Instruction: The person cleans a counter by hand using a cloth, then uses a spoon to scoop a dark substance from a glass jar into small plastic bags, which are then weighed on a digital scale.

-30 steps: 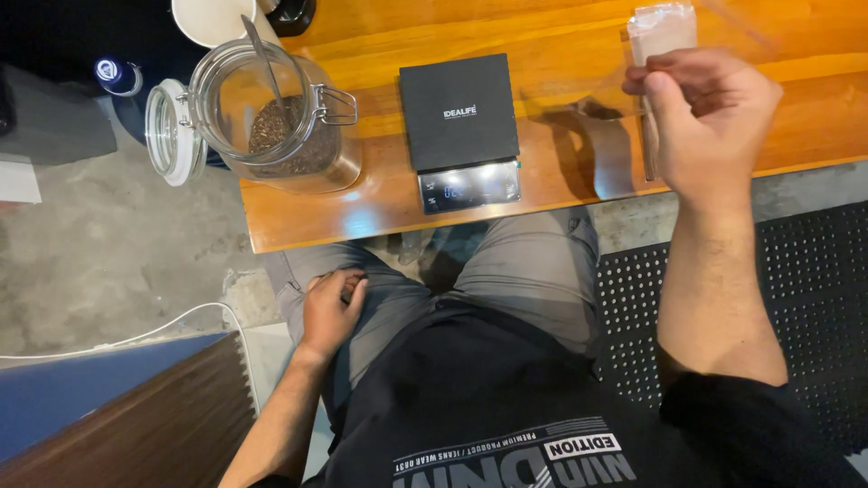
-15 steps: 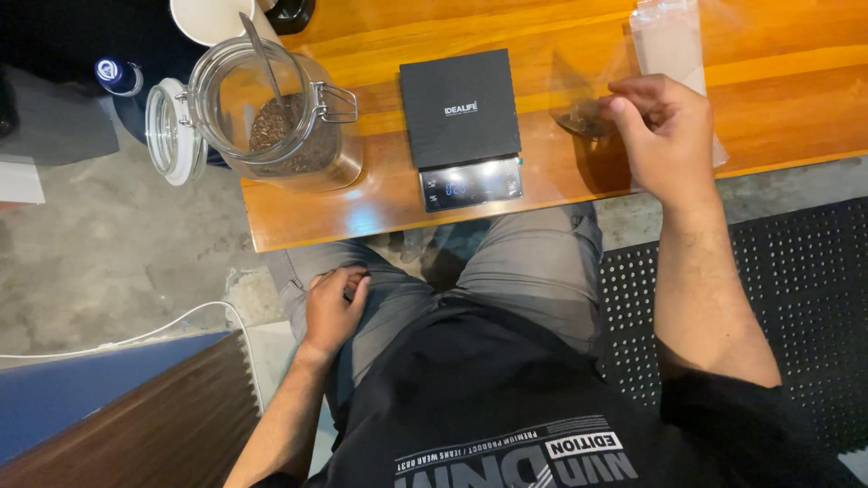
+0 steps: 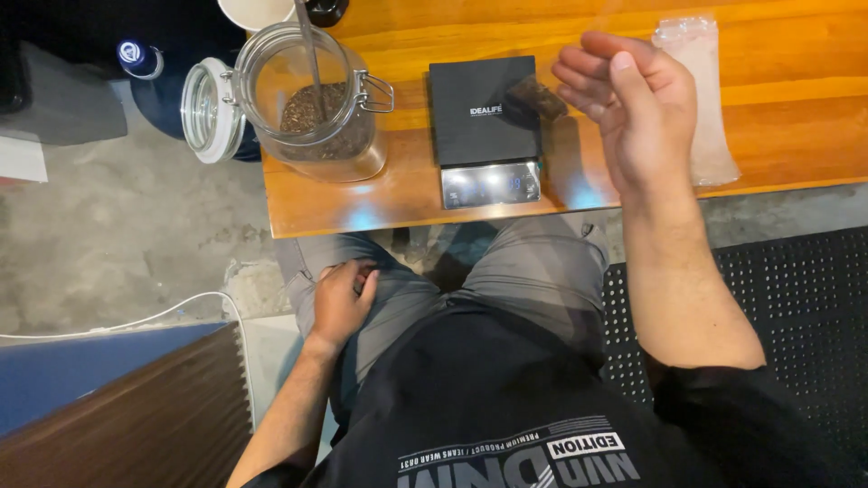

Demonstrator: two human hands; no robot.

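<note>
My right hand (image 3: 637, 117) hovers over the wooden table (image 3: 814, 136), fingers apart and slightly curled, just right of a black digital scale (image 3: 484, 117). A small clear pouch with dark contents (image 3: 538, 95) lies on the scale's right edge, at my fingertips; whether they touch it I cannot tell. A stack of clear plastic pouches (image 3: 701, 99) lies on the table to the right of the hand. My left hand (image 3: 342, 303) rests on my left thigh and holds nothing.
A glass clip-top jar (image 3: 312, 108) of dark beans stands left of the scale, its lid (image 3: 203, 108) swung open and a metal spoon handle (image 3: 307, 45) sticking out. A white cup (image 3: 258, 11) stands behind it. On the floor are a black rubber mat (image 3: 796, 298) and a white cable (image 3: 136, 321).
My right hand brought the small pouch down and left from near the stack of pouches to the scale, and its fingers have spread. The left hand has stayed on the thigh.
</note>
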